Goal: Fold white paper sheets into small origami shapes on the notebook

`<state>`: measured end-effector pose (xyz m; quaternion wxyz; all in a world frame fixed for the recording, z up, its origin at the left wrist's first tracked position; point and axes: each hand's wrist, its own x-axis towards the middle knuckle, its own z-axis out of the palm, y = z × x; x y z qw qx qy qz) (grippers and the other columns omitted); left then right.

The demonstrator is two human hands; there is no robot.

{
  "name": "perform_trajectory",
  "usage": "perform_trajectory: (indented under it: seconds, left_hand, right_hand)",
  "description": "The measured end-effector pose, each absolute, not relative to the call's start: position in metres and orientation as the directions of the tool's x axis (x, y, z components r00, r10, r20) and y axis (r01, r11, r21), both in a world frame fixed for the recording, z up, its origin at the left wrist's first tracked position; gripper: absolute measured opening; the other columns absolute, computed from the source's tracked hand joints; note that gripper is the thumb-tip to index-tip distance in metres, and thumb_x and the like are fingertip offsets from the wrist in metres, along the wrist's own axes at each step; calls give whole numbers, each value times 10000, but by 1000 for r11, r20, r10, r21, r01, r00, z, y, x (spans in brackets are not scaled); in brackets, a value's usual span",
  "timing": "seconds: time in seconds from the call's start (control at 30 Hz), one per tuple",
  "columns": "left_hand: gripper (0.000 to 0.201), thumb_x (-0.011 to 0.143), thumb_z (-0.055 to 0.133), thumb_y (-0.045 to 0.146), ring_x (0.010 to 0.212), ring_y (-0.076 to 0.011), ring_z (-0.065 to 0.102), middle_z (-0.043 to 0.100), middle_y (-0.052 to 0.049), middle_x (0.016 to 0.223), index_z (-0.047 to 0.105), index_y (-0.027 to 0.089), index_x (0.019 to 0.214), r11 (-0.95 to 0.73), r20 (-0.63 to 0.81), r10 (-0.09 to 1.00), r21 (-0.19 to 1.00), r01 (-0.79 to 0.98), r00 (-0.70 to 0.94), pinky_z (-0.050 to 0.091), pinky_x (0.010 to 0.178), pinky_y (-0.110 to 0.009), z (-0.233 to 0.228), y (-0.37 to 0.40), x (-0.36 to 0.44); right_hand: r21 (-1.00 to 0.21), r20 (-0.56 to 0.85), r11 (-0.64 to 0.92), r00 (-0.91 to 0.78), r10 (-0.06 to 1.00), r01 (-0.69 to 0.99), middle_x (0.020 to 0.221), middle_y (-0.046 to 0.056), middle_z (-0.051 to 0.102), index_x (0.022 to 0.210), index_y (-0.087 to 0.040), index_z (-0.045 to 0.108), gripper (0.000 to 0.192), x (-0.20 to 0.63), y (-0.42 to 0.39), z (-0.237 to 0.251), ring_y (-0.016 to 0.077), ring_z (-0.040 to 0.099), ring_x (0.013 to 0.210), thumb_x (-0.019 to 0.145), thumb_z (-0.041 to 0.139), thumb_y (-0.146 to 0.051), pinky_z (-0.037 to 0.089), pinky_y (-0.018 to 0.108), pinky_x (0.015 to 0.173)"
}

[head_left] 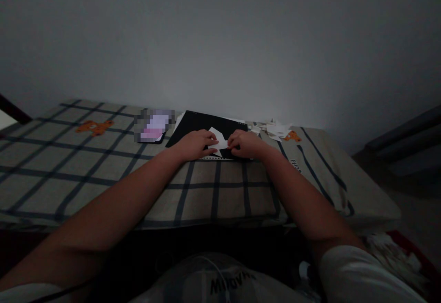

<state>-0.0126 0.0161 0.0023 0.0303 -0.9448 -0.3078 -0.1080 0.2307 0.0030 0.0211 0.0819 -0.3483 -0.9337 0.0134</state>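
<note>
A small white folded paper lies on a black board that rests on a checked bedcover. My left hand presses the paper's left side with its fingertips. From the right, my right hand pinches the paper's other edge. Both hands sit close together over the board's near edge. The room is dim.
A phone with a lit, blurred screen lies left of the board. Several white paper scraps are piled to its right. The checked bedcover has orange bear prints. A grey wall stands behind; a bag lies near my lap.
</note>
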Motion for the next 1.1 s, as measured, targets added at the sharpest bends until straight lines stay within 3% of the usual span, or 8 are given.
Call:
perform_trajectory:
  seconds: [0.23,0.4,0.63,0.87,1.1]
  left_hand:
    - [366,954,471,376,1171,-212,561,617,-77,1287,636,204,1230,-821,229,559,18,571,797,419,991,-334,0,17,-15]
    - [355,962,436,319,1183,-214,557,620,-82,1292,654,198,1215,-825,258,554,39,564,792,416,1008,-357,0,17,-15]
    - [328,952,463,359,1075,-235,573,652,-82,1176,715,206,1095,-801,280,567,-29,598,774,444,910,-379,4,14,-12]
    - [330,958,450,375,1054,-217,591,667,-59,1167,706,228,1104,-792,260,577,-53,608,774,434,865,-348,8,12,-12]
    - [355,945,463,465,1076,-230,603,691,-34,1156,717,235,1041,-721,308,646,-53,691,698,417,831,-355,4,13,-12]
  right_hand:
    - [-86,214,743,-716,665,664,1082,93,677,1020,-166,726,263,231,6,13,211,552,1008,859,518,-174,423,339,829]
    - [-123,228,770,-738,636,626,1015,98,680,955,-166,742,235,230,6,9,210,543,966,885,529,-236,412,343,830]
    - [-162,267,816,-772,577,554,983,86,690,973,-184,739,251,224,4,6,208,545,944,908,514,-273,411,354,849]
    - [-114,294,747,-696,655,655,1148,110,678,1042,-172,730,264,232,14,2,222,566,1067,903,519,-250,428,373,917]
    - [-152,282,752,-701,655,641,1061,102,720,1040,-188,733,268,228,11,4,220,614,1007,895,516,-251,452,371,881]
